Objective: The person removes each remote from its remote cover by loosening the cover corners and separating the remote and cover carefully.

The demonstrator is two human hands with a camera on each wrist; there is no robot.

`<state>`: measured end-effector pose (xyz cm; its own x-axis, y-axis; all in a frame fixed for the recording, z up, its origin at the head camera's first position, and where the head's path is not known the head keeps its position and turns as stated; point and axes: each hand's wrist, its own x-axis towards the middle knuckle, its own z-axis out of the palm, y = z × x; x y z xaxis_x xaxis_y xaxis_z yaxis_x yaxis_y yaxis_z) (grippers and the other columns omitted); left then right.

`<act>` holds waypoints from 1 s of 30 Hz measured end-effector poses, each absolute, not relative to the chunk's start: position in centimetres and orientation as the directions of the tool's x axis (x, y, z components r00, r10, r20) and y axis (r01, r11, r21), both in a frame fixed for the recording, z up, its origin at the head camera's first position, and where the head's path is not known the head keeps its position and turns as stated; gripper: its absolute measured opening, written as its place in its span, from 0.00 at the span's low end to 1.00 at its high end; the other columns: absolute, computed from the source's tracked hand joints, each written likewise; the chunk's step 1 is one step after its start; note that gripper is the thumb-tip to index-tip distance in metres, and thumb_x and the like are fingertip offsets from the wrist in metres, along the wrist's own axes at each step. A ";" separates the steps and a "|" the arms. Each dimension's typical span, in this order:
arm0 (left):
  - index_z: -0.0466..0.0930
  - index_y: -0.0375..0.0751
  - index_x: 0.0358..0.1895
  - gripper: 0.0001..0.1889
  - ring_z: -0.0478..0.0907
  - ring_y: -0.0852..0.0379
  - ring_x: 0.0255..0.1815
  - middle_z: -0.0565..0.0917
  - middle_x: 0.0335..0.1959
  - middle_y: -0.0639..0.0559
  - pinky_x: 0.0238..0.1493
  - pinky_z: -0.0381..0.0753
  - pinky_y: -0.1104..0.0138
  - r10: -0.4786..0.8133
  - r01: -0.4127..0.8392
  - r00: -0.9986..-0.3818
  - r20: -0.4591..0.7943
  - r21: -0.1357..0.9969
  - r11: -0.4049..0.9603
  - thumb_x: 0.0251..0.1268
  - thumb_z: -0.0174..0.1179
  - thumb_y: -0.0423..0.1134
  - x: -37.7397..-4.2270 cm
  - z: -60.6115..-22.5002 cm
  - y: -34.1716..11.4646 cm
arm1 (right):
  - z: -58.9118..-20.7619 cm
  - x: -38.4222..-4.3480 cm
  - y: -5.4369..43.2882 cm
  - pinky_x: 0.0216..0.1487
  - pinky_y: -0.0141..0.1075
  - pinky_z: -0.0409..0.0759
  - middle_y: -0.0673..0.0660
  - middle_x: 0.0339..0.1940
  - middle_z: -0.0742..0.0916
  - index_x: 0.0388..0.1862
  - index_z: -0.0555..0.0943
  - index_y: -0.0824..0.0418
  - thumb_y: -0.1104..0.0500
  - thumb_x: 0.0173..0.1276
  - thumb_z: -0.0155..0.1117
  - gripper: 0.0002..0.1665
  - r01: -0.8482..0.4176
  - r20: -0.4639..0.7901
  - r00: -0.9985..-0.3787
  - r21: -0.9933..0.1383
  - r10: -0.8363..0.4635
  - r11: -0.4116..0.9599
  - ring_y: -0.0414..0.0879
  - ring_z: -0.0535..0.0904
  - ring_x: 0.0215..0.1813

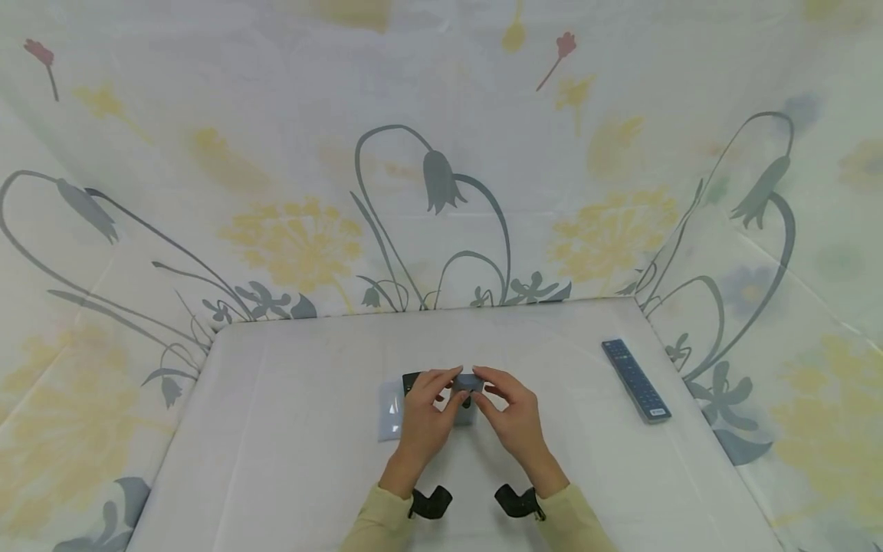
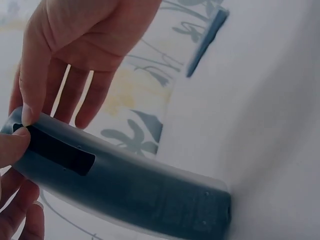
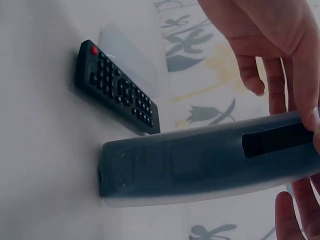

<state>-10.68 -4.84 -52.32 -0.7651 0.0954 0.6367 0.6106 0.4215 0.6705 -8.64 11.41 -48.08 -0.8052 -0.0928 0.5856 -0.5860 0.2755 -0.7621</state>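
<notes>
A long dark grey-blue remote control [image 3: 200, 162] in a translucent sleeve stands on its end on the table, a black slot-shaped patch near its top. Both hands are at its top end. My left hand [image 1: 429, 410] pinches the upper left edge between thumb and fingers; in the left wrist view its thumb [image 2: 14, 146] lies by the black patch. Opposite, my right hand [image 1: 516, 414] pinches the upper right edge, thumb [image 2: 35, 85] beside the other thumb. The two thumbs nearly meet.
Left of the held remote lies a black remote [image 3: 117, 90] with a red button. Beside it is a clear flat sleeve [image 1: 389, 412]. Another dark remote [image 1: 635, 381] lies on the right of the white table [image 1: 290, 475]. Floral cloth [image 1: 441, 77] rises behind and at the sides.
</notes>
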 end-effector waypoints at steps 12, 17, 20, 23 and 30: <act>0.87 0.39 0.48 0.14 0.80 0.50 0.46 0.82 0.51 0.46 0.37 0.81 0.64 0.158 0.742 -0.567 0.808 0.418 0.524 0.57 0.72 0.31 -11.3 -52.6 -5.7 | -51.9 -10.4 11.2 0.38 0.51 0.84 0.62 0.46 0.87 0.53 0.83 0.70 0.78 0.51 0.75 0.28 -0.616 0.628 -0.773 -0.713 -0.085 0.334 0.58 0.85 0.46; 0.87 0.36 0.48 0.12 0.82 0.49 0.46 0.83 0.51 0.43 0.35 0.82 0.65 0.197 0.777 -0.499 0.844 0.335 0.533 0.62 0.70 0.33 -11.5 -52.5 -6.0 | -52.2 -10.5 11.0 0.43 0.43 0.84 0.59 0.48 0.86 0.55 0.83 0.67 0.74 0.52 0.77 0.28 -0.633 0.671 -0.737 -0.639 -0.085 0.437 0.53 0.84 0.48; 0.87 0.35 0.48 0.12 0.82 0.49 0.46 0.84 0.51 0.43 0.36 0.83 0.66 0.212 0.775 -0.496 0.842 0.319 0.545 0.61 0.69 0.31 -11.5 -52.4 -6.0 | -52.2 -10.5 10.7 0.46 0.42 0.82 0.60 0.50 0.84 0.54 0.83 0.69 0.72 0.52 0.78 0.28 -0.636 0.704 -0.704 -0.572 -0.088 0.518 0.54 0.82 0.51; 0.88 0.36 0.48 0.12 0.83 0.50 0.45 0.84 0.50 0.44 0.36 0.83 0.68 0.222 0.766 -0.494 0.840 0.300 0.569 0.60 0.69 0.31 -11.4 -52.1 -6.0 | -52.2 -10.4 10.4 0.45 0.45 0.83 0.61 0.49 0.82 0.53 0.83 0.70 0.72 0.51 0.79 0.28 -0.635 0.730 -0.679 -0.526 -0.083 0.566 0.55 0.81 0.51; 0.88 0.35 0.46 0.11 0.83 0.50 0.42 0.85 0.48 0.43 0.35 0.82 0.68 0.201 0.753 -0.472 0.858 0.274 0.598 0.59 0.68 0.30 -11.4 -52.1 -5.8 | -52.2 -10.6 10.4 0.44 0.45 0.83 0.61 0.44 0.84 0.51 0.84 0.70 0.69 0.54 0.76 0.23 -0.661 0.780 -0.621 -0.465 -0.081 0.590 0.55 0.83 0.46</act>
